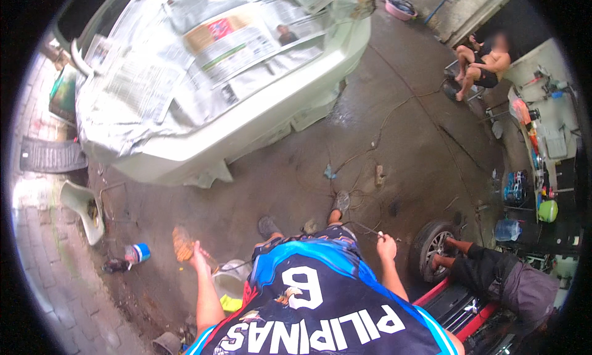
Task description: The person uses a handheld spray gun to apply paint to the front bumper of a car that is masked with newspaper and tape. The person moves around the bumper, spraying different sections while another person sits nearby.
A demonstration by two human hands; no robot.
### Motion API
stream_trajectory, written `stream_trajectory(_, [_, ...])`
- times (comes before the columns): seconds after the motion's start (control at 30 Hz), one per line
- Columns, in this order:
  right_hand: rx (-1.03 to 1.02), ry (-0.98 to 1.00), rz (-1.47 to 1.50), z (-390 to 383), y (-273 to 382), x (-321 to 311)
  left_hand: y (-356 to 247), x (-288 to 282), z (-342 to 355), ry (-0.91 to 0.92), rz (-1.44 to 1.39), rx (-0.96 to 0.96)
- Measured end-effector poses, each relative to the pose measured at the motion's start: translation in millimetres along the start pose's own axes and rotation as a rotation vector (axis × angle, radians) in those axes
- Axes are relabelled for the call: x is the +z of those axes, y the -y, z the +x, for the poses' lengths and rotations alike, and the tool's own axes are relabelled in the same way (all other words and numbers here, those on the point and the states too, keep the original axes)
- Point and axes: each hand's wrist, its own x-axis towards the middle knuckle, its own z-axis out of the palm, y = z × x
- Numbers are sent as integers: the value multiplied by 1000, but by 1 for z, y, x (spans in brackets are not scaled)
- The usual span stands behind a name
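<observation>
On the left, my left hand [200,257] is closed at the edge of an orange-brown textured thing [182,244], which looks like a sponge or wadded cloth. My right hand [386,248] is closed around the end of a thin dark hose [364,228]; a small white tip shows above the fingers. Ahead of me stands a white car body [246,118] with newspaper [237,44] spread over its upper part. A pale bucket [231,280] with a yellow-green thing [230,303] beside it is near my left forearm.
A car wheel [435,250] lies to my right, with one person [524,281] bent beside it. Another person [487,62] sits at the far right. Hoses [394,111] cross the wet floor near a small block [379,175]. A white plastic chair [89,213] and blue-labelled container [138,252] are left.
</observation>
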Motion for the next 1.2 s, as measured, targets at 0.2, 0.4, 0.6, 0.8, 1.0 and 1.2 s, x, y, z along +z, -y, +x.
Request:
stream_trajectory(0.2, [177, 66, 82, 61, -55, -25, 29, 153, -55, 150, 66, 43])
stream_trajectory(0.4, [273, -14, 228, 119, -124, -65, 50, 409, -166, 569, 271, -28])
stream_trajectory(0.6, [249, -53, 241, 161, -182, -72, 16, 587, -313, 944, 211, 487])
stream_trajectory(0.8, [307, 194, 261, 203, -226, -16, -18, 566, -358, 1128, 177, 540])
stream_trajectory(1.0, [325, 409, 364, 228, -209, -24, -6, 423, -283, 424, 101, 138])
stream_trajectory(1.2, [245, 344, 371, 251, -201, -23, -7, 322, -241, -170, -257, 135])
